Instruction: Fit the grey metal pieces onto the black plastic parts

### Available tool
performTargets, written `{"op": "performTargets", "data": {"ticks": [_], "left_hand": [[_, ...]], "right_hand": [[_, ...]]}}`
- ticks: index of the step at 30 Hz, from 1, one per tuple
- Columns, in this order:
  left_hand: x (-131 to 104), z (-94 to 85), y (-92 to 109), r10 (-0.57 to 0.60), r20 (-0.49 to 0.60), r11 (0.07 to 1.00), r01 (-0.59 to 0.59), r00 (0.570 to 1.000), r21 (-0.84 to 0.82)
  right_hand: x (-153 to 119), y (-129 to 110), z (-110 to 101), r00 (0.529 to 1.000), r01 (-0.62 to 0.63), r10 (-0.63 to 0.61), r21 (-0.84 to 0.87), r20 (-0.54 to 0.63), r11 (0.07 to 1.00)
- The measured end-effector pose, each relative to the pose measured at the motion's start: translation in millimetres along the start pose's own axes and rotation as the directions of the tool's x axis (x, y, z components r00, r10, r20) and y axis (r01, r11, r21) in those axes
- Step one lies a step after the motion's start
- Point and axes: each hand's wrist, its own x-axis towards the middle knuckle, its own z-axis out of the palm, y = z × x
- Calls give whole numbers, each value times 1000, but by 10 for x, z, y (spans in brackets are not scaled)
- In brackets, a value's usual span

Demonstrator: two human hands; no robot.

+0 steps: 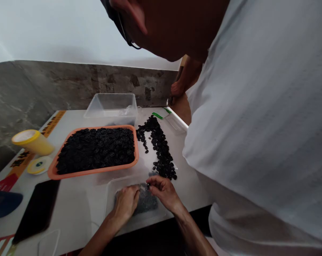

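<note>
My right hand (164,191) pinches a small black piece (148,185) between thumb and fingertips, above a shallow clear plastic container (106,197). My left hand (126,202) is over the left part of that container, its fingers curled together and pointing down; whatever they hold is hidden. Small greyish parts (147,202) lie in the container under both hands, too fine to make out singly. Just beyond my right hand, a long strip of loose small black pieces (162,149) is spread on the white table (72,202).
An orange tray (136,149) full of black pieces stands behind my left hand. Behind it is a clear bin (110,105). Leftward are a yellow tub (34,142), its lid (39,165) and a black phone (38,208). A person in a white shirt (257,135) leans in closely at right.
</note>
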Motion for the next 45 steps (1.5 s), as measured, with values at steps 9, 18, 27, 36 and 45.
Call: {"op": "performTargets", "data": {"ticks": [9, 18, 27, 36, 45], "left_hand": [[-476, -99, 143, -54, -44, 677, 4, 998, -736], [-671, -184, 88, -24, -17, 378, -7, 1000, -926], [-673, -171, -118, 16, 28, 435, 18, 999, -900], [-673, -199, -95, 16, 41, 498, 28, 999, -867], [-666, -206, -31, 3, 56, 513, 47, 998, -857]], "right_hand": [[-237, -333, 207, 997, 11, -32, 294, 67, 956], [-291, -465, 368, 995, 96, -100, 197, 11, 976], [-277, -484, 415, 975, 219, -218, -26, 43, 975], [-300, -433, 434, 976, 214, -210, -85, 50, 973], [-295, -424, 381, 979, 203, -200, -112, 44, 973]]}}
